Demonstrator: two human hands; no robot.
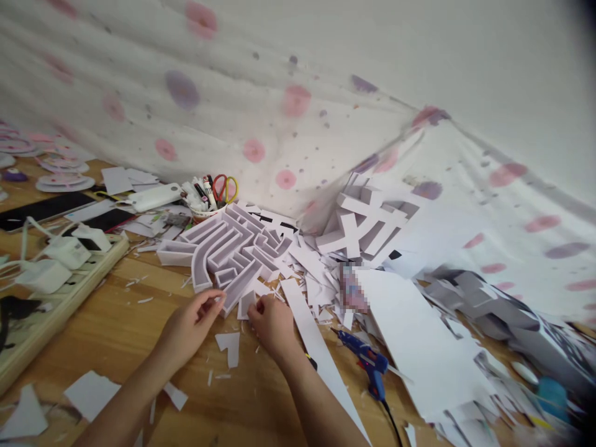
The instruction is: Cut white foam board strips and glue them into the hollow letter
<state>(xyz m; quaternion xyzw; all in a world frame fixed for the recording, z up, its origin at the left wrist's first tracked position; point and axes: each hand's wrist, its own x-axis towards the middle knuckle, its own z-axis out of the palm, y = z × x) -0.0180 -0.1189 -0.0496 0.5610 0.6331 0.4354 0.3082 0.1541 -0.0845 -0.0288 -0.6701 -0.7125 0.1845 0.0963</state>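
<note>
A white foam-board letter shape with raised walls [221, 239] lies on the wooden table, its hollow channels facing up. My left hand [193, 320] is at its near lower corner, thumb and forefinger pinched together; a tiny white bit shows at the fingertips, too small to name. My right hand [273, 323] is closed at the edge of a small white board piece [246, 305], just right of that corner. Beside my right forearm runs a long white board strip [311, 347]. A blue glue gun [365, 360] lies farther right, its cord trailing toward me.
A power strip [93, 273] with white chargers stands at left. Behind are a cup of pens and scissors [209, 198] and a phone [46, 208]. At right are another raised white shape [367, 223], a large white board [419, 347] and scraps. Patterned cloth [261, 124] hangs behind.
</note>
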